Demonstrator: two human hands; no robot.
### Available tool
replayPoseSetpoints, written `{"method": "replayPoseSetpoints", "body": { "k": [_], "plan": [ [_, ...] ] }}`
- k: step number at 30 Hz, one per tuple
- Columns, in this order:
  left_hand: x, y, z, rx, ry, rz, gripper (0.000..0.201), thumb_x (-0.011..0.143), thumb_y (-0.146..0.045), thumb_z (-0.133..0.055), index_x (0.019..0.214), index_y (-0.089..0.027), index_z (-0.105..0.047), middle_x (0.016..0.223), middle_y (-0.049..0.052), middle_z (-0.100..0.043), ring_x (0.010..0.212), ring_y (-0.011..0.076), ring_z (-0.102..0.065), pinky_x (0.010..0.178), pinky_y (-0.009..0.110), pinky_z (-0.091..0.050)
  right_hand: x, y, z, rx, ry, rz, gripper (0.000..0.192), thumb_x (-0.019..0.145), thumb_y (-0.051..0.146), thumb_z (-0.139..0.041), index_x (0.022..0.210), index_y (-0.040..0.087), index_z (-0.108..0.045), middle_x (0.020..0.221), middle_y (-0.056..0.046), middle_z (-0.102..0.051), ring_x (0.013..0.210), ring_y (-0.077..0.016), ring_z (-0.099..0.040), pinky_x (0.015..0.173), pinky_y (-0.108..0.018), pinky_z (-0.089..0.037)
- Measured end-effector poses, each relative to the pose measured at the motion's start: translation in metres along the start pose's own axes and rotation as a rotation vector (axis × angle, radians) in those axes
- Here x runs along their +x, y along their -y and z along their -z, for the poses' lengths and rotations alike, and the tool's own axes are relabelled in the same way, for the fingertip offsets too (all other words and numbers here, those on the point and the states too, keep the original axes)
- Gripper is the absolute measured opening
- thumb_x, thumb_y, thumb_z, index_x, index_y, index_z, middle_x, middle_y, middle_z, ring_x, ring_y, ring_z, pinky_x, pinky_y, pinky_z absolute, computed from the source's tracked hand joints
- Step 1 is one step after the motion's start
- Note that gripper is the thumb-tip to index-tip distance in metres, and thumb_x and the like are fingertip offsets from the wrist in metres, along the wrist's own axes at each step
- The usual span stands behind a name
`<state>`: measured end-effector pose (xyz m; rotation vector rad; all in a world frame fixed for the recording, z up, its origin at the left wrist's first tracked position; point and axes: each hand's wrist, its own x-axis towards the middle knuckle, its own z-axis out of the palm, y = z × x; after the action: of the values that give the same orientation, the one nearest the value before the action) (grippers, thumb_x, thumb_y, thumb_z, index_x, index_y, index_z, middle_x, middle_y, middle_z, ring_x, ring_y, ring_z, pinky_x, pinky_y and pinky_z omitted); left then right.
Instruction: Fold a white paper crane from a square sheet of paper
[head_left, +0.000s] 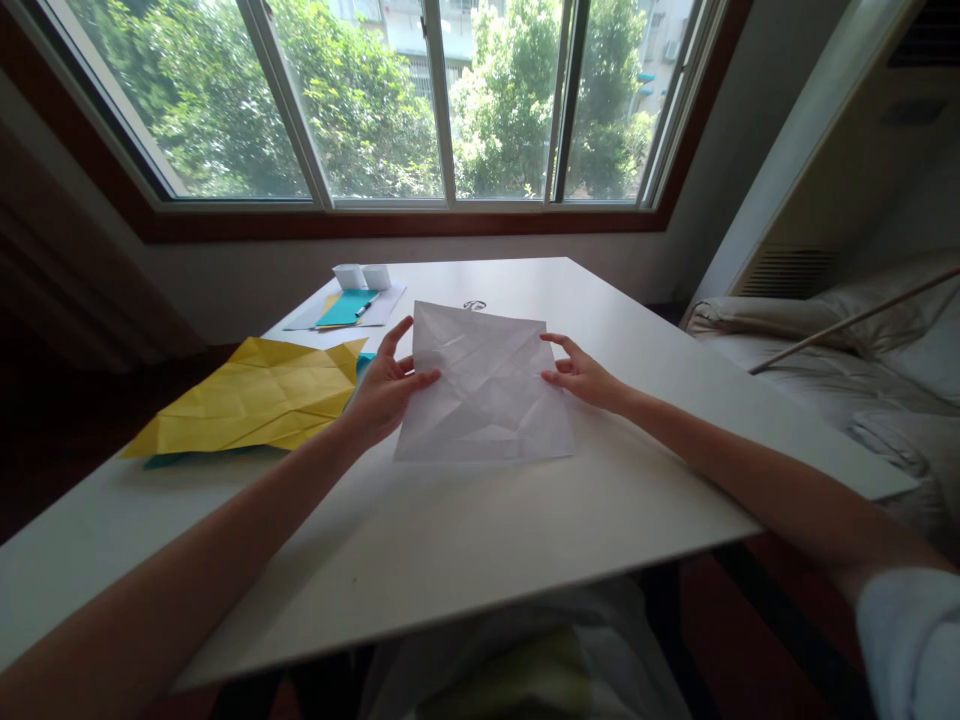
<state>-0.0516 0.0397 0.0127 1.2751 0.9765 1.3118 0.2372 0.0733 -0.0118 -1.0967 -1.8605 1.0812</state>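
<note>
Creased white square paper sheet (486,385) is gripped at opposite edges by left hand (382,390) and right hand (581,375), fingers pinched, above the white desk (450,540).

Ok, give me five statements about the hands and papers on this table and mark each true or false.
1. Both hands hold the creased white paper sheet by its side edges. True: left hand, right hand.
2. The crumpled yellow paper lies to the right of the white sheet. False: it lies to its left.
3. A teal sheet with a pen on it lies at the far side of the white table. True.
4. The white sheet is smooth and uncreased. False: fold lines cross it.
5. The right hand rests on the yellow paper. False: it grips the white sheet's right edge.
</note>
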Motion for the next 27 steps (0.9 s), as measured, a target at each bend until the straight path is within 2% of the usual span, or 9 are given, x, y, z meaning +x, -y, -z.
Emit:
{"method": "replayPoseSetpoints", "body": {
  "k": [2, 4, 6, 8, 10, 14, 18, 23, 27],
  "plan": [
    [0.001, 0.002, 0.001, -0.004, -0.009, -0.015, 0.102, 0.057, -0.023, -0.078, 0.14, -0.035, -0.019, 0.09, 0.001, -0.068, 0.074, 0.0194, -0.066, 0.068, 0.034, -0.055, 0.002, 0.001, 0.0, 0.185, 0.024, 0.008, 0.065, 0.069, 0.041, -0.067, 0.126, 0.026, -0.039, 0.083, -0.001, -0.065, 0.075, -0.0174, -0.062, 0.068, -0.032, -0.05],
    [0.002, 0.004, 0.003, -0.022, -0.021, -0.03, 0.1, 0.057, -0.021, -0.078, 0.139, -0.036, -0.023, 0.092, 0.002, -0.068, 0.074, 0.0186, -0.066, 0.066, 0.033, -0.056, 0.003, 0.002, 0.001, 0.253, 0.006, 0.027, 0.051, 0.066, 0.038, -0.07, 0.11, 0.022, -0.053, 0.084, -0.002, -0.064, 0.075, -0.0157, -0.06, 0.069, -0.031, -0.049],
    [0.003, 0.006, 0.004, -0.036, -0.031, -0.022, 0.084, 0.057, -0.02, -0.078, 0.132, -0.03, -0.041, 0.092, 0.002, -0.068, 0.071, 0.0161, -0.065, 0.065, 0.028, -0.055, 0.006, 0.0, 0.002, 0.268, -0.032, 0.035, 0.036, 0.065, 0.037, -0.071, 0.094, 0.018, -0.061, 0.082, -0.002, -0.063, 0.073, -0.0133, -0.058, 0.07, -0.03, -0.047],
    [0.003, 0.006, 0.005, -0.048, -0.04, 0.01, 0.059, 0.056, -0.02, -0.078, 0.113, -0.021, -0.06, 0.086, 0.002, -0.068, 0.067, 0.0127, -0.063, 0.062, 0.023, -0.053, 0.008, -0.002, 0.002, 0.299, -0.065, 0.027, 0.03, 0.065, 0.036, -0.071, 0.087, 0.017, -0.064, 0.08, -0.002, -0.063, 0.07, -0.0113, -0.055, 0.07, -0.029, -0.045],
    [0.004, 0.007, 0.005, -0.06, -0.044, 0.068, 0.044, 0.055, -0.019, -0.078, 0.098, -0.017, -0.068, 0.08, 0.001, -0.068, 0.061, 0.0104, -0.062, 0.058, 0.02, -0.052, 0.01, -0.005, 0.002, 0.357, -0.09, 0.005, 0.028, 0.063, 0.035, -0.072, 0.084, 0.017, -0.066, 0.079, -0.001, -0.063, 0.069, -0.0104, -0.055, 0.07, -0.029, -0.044],
    [0.003, 0.006, 0.005, -0.046, -0.02, 0.177, 0.041, 0.052, -0.019, -0.08, 0.092, -0.017, -0.07, 0.072, 0.001, -0.068, 0.055, 0.0106, -0.06, 0.052, 0.021, -0.049, 0.009, -0.004, 0.0, 0.446, -0.093, -0.028, 0.031, 0.061, 0.032, -0.075, 0.087, 0.019, -0.067, 0.085, -0.001, -0.065, 0.073, -0.0116, -0.057, 0.074, -0.031, -0.046],
    [0.004, 0.008, 0.005, -0.039, -0.049, 0.132, 0.036, 0.05, -0.02, -0.082, 0.084, -0.017, -0.072, 0.075, 0.002, -0.069, 0.059, 0.0101, -0.061, 0.056, 0.02, -0.049, 0.005, 0.002, -0.002, 0.461, -0.033, -0.023, 0.042, 0.057, 0.027, -0.078, 0.096, 0.022, -0.066, 0.093, -0.001, -0.065, 0.078, -0.0124, -0.059, 0.077, -0.031, -0.048],
    [0.008, 0.012, 0.007, -0.002, -0.109, 0.109, 0.038, 0.05, -0.021, -0.081, 0.086, -0.016, -0.072, 0.082, 0.004, -0.07, 0.065, 0.0125, -0.062, 0.063, 0.024, -0.051, 0.005, 0.005, -0.004, 0.485, -0.038, -0.013, 0.037, 0.055, 0.027, -0.079, 0.089, 0.02, -0.067, 0.079, 0.001, -0.065, 0.071, -0.0106, -0.058, 0.073, -0.029, -0.048],
    [0.006, 0.011, 0.004, -0.029, -0.063, 0.171, 0.041, 0.052, -0.018, -0.08, 0.092, -0.017, -0.071, 0.08, 0.003, -0.07, 0.061, 0.0118, -0.062, 0.059, 0.023, -0.052, 0.006, 0.004, -0.005, 0.538, -0.077, -0.044, 0.036, 0.052, 0.028, -0.08, 0.085, 0.019, -0.068, 0.08, 0.001, -0.066, 0.071, -0.0111, -0.059, 0.072, -0.03, -0.048]
  ]
}}
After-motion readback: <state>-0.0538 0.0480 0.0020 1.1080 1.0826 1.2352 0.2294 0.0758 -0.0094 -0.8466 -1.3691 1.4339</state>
